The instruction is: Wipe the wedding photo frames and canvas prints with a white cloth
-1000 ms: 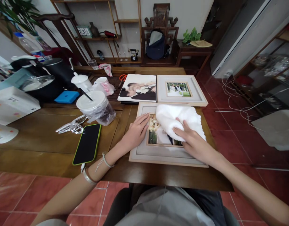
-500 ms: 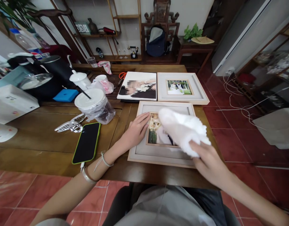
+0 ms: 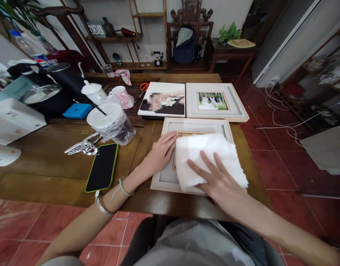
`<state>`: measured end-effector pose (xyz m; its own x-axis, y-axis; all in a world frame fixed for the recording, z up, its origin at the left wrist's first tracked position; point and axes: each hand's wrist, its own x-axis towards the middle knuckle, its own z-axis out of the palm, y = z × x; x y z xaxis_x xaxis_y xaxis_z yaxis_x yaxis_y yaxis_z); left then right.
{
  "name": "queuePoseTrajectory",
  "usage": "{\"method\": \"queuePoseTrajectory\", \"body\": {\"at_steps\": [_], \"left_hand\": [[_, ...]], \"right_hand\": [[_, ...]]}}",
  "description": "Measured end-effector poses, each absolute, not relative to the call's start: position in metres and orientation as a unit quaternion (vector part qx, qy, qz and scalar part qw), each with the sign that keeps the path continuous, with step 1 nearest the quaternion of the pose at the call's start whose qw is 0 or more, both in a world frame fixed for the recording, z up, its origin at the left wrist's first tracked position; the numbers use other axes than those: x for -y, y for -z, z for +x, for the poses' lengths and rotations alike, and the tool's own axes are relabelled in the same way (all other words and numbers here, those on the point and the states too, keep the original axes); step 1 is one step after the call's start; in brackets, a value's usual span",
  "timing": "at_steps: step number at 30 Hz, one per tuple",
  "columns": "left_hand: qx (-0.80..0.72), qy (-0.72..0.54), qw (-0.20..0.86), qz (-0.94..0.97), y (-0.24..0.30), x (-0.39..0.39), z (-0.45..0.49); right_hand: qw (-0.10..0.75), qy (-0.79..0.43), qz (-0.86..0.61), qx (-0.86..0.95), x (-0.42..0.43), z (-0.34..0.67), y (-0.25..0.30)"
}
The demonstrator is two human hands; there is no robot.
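Observation:
A pale wooden picture frame (image 3: 166, 181) lies flat near the table's front edge, with a photo in its middle. A white fluffy cloth (image 3: 199, 146) is spread over most of that photo and the frame's right part. On the cloth rests my right hand (image 3: 214, 177), open, its fingers spread and pressing it flat. My left hand (image 3: 162, 150) lies open on the frame's left side, fingertips beside the photo's inner border. Most of the photo is hidden under the cloth.
Behind the frame lie a second framed photo (image 3: 235, 99) and an unframed picture (image 3: 163, 88). To the left are a phone (image 3: 102, 168) with a cable, keys (image 3: 85, 145), a bagged drink cup (image 3: 110, 120), a blue box (image 3: 77, 110) and a white teapot (image 3: 92, 92).
The cloth, bunched in my right hand before, now lies spread out on the frame. My right hand has moved left and opened flat on top of it. My left hand stays put.

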<state>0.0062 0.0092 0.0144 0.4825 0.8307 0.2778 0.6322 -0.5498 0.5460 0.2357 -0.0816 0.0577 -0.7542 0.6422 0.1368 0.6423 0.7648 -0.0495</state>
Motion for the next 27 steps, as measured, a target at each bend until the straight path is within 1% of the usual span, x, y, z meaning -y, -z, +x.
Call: {"method": "queuePoseTrajectory", "body": {"at_steps": [4,12,15,17,19,21,25,27], "left_hand": [[-0.432,-0.264,0.184,0.843,-0.014,-0.01,0.005],[-0.433,-0.281,0.189,0.835,-0.013,-0.008,0.007],[-0.443,-0.285,0.189,0.829,-0.013,-0.007,0.009],[-0.445,-0.288,0.187,0.827,-0.013,-0.007,0.009],[-0.445,-0.29,0.185,0.827,-0.012,-0.007,0.01],[-0.445,-0.293,0.184,0.826,-0.011,-0.007,0.009],[-0.439,-0.305,0.179,0.826,-0.01,-0.008,0.009],[-0.436,-0.309,0.176,0.827,-0.01,-0.009,0.009]], "right_hand": [[0.053,-0.003,-0.334,0.941,0.079,0.261,-0.066],[0.046,-0.01,-0.354,0.934,0.076,0.325,-0.082],[0.084,-0.013,-0.408,0.909,0.068,0.348,-0.094],[0.134,0.022,-0.467,0.874,0.06,0.349,-0.099],[0.161,0.073,-0.479,0.86,0.05,0.336,-0.1],[0.138,0.107,-0.442,0.88,0.038,0.312,-0.097],[0.015,0.144,-0.402,0.904,0.017,0.258,-0.082],[-0.023,0.138,-0.385,0.912,0.014,0.242,-0.072]]}}
